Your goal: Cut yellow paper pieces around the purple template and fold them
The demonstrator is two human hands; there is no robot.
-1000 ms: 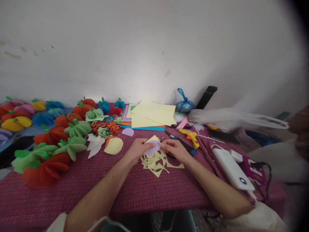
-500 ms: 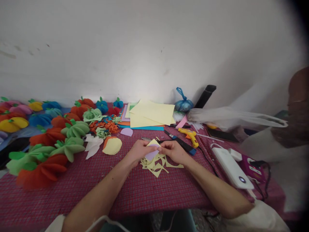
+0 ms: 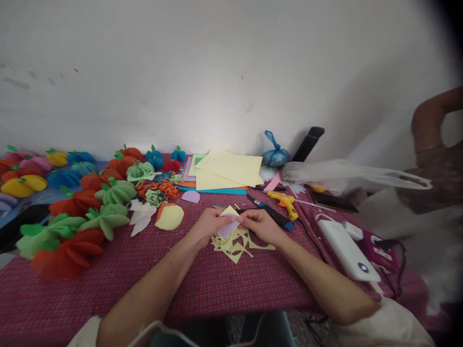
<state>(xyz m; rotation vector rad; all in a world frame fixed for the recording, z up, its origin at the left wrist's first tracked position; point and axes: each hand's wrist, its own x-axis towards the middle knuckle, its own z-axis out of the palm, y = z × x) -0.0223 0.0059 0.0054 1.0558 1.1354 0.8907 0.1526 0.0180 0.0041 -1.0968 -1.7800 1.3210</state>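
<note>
My left hand [image 3: 210,225] pinches a purple half-round felt-like piece [image 3: 227,228] and a pale yellow piece [image 3: 229,210] lying against it. Thumb and fingers of my right hand [image 3: 262,225] grip the same two pieces at their right edge. Both hands meet just above a heap of curly yellow offcuts [image 3: 235,248] on the checked cloth [image 3: 202,289]. Another purple half-round [image 3: 190,196] lies behind and to the left. Left of my hands is a stack of yellow and orange rounds [image 3: 170,217]. A metal tip pokes out behind my left fingers, mostly hidden.
Colourful pumpkin-like shapes [image 3: 75,207] crowd the left side. Yellow sheets [image 3: 227,171] are stacked by the wall. A box cutter [image 3: 273,214], a yellow glue gun [image 3: 285,202] and a white power bank [image 3: 347,250] lie rightward. Another person's arm [image 3: 428,123] is at far right.
My hands stay nearly in place, still holding the pieces, with the purple one slightly raised. At far right the other person's arm has shifted left and bent.
</note>
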